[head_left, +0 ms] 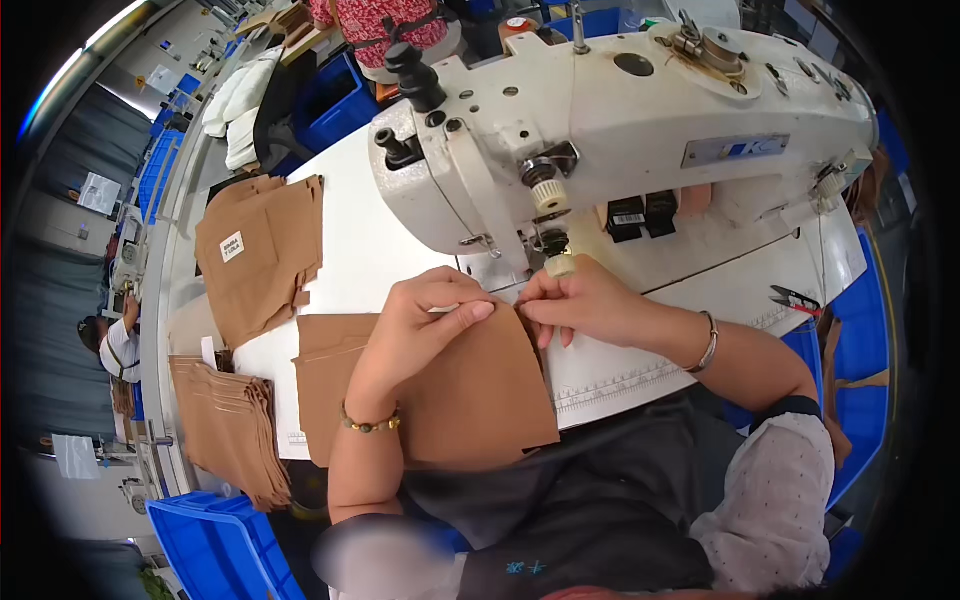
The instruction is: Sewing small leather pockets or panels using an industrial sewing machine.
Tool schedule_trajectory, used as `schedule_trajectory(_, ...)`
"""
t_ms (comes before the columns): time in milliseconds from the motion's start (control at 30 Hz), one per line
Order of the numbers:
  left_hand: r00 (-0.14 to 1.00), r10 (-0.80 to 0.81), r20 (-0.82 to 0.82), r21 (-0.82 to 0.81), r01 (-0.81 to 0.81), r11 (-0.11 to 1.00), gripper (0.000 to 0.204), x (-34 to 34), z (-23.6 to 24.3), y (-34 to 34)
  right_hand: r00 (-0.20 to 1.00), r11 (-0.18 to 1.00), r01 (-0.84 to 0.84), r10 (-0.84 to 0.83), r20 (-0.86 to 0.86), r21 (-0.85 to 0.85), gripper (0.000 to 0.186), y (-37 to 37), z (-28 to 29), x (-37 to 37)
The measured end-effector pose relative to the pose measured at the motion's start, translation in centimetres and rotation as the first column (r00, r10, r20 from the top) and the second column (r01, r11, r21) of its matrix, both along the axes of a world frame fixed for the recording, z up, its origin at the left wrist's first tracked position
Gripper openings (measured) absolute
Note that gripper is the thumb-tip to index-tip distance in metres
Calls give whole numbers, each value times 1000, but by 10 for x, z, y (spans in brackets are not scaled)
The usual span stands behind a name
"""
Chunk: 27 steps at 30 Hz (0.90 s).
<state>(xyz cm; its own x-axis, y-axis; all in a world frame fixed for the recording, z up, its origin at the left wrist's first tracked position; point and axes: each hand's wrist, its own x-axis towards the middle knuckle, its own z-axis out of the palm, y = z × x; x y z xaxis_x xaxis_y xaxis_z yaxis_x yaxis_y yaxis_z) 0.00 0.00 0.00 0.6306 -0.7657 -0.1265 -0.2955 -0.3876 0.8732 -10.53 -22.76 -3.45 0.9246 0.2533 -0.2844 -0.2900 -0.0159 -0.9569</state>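
Observation:
A brown fabric panel (480, 400) lies at the front of the white sewing machine table, its far right corner close beneath the machine's needle area. My left hand (425, 325) is closed on the panel's far edge, thumb and index finger pinched together. Just to the right, my right hand (580, 303) pinches at the same corner with curled fingers; its fingertips partly hide the cloth there. Both hands sit right in front of the white sewing machine's (610, 130) presser foot, which my right hand partly covers. More brown fabric layers show under the panel's left side.
Brown pieces with a white label (255, 255) lie at the table's left, above a stack of brown pieces (228, 425). Thread snips (795, 298) rest at the right edge. Blue bins (225, 545) stand around the table. Another person in red patterned clothing (395, 30) is beyond the machine.

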Motion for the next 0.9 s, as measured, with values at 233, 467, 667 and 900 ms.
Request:
schedule_trajectory(233,997,-58,58,-193,68,979,10,-12,-2,-10,998,998,16,-20,54,64,22,4,1,0)
schedule_trajectory(467,768,-188,612,49,200,979,3,-23,3,-17,992,993,83,-90,87,79,24,6,-5,-5)
schedule_trajectory(667,782,-92,617,-10,125,992,4,-23,-4,-17,990,987,112,-121,72,118,22,8,-4,-5)
schedule_trajectory(900,749,-99,656,-23,152,988,6,-23,-3,-18,982,985,124,-139,128,123,19,12,-8,-8)
